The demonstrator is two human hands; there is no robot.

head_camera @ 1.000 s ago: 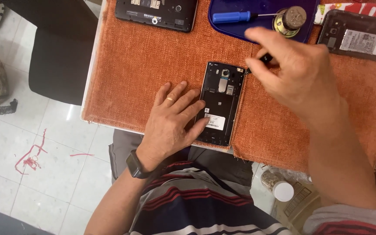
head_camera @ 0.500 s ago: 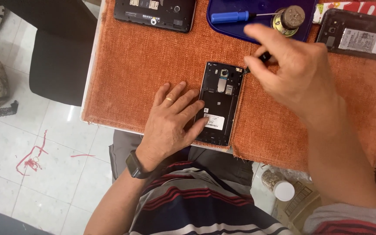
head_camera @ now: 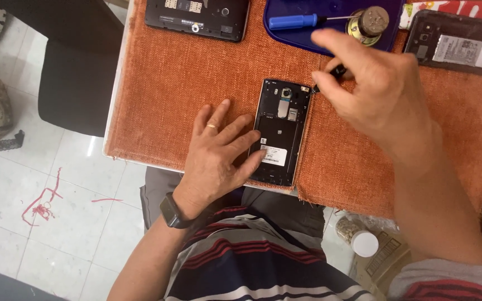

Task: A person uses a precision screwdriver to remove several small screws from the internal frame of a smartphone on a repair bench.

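A black phone with its back cover off (head_camera: 282,131) lies on an orange cloth (head_camera: 179,95) over the table. My left hand (head_camera: 218,153) rests flat beside it, fingertips pressing the phone's lower left part near a white label. My right hand (head_camera: 372,89) grips a thin dark screwdriver (head_camera: 330,77), whose tip touches the phone's top right corner. Most of that tool is hidden by my fingers.
A blue tray (head_camera: 285,34) at the back holds a blue-handled screwdriver (head_camera: 294,21) and a round brass part (head_camera: 370,22). Another opened device (head_camera: 196,17) lies at the back left, a third opened phone (head_camera: 456,42) at the back right. A white-capped jar (head_camera: 358,237) stands on the floor.
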